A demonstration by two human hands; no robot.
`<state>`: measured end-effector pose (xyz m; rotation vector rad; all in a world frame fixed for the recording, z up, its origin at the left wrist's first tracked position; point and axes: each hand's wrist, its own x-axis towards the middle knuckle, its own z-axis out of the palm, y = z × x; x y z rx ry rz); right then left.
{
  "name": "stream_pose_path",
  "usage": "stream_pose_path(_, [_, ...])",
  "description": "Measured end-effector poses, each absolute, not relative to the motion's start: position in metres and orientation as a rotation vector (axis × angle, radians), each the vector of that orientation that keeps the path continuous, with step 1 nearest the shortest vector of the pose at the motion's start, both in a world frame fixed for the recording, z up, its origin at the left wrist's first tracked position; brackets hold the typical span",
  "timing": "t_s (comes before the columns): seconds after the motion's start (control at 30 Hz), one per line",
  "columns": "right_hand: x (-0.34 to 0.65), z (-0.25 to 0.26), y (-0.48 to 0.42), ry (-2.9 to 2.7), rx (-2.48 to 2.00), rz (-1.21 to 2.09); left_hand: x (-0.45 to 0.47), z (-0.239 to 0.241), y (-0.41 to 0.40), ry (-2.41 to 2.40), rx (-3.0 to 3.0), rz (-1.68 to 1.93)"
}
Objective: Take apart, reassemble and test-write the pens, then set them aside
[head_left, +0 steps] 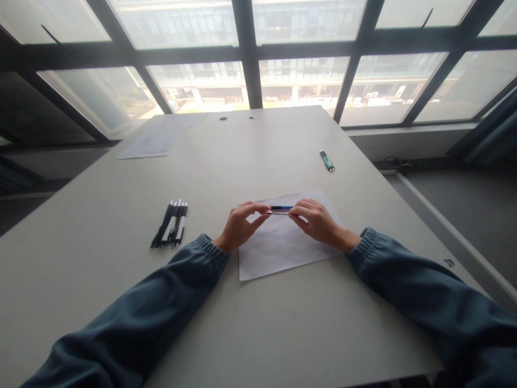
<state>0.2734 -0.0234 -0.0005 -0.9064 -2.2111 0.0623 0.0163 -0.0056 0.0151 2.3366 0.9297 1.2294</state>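
Both of my hands are raised over a white sheet of paper (278, 253) and face each other. Between them a blue and black pen (281, 207) lies level. My left hand (241, 225) pinches its black end between thumb and fingers. At the blue end, the fingers of my right hand (317, 222) are closed in a similar pinch. A thin dark strip (278, 214) runs alongside, just below the pen, between both thumbs; I cannot tell what it is. My fingers hide the ends of the pen.
On the left of the white table (226, 323) lies a bundle of several black pens (170, 223). Two green pens (327, 160) rest at the right. More paper sheets (151, 137) lie at the far left, near the windows.
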Motion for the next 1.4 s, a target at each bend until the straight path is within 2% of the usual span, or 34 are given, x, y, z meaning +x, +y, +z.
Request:
stream_pose_path(0.2, [0.274, 0.0, -0.024, -2.233, -0.878, 0.085, 0.018, 0.018, -0.006, 0.788, 2.417, 1.224])
stream_pose_path(0.77, [0.27, 0.008, -0.03, -2.244, -0.758, 0.227, 0.019, 0.021, -0.007, 0.809, 2.47, 1.217])
stream_pose_path(1.03, [0.273, -0.002, -0.017, -1.67, -1.07, 0.251, 0.018, 0.021, -0.007, 0.769, 2.461, 1.216])
stream_pose_path(1.4, [0.277, -0.01, -0.012, -2.018, -1.287, 0.137, 0.019, 0.021, -0.007, 0.697, 2.494, 1.217])
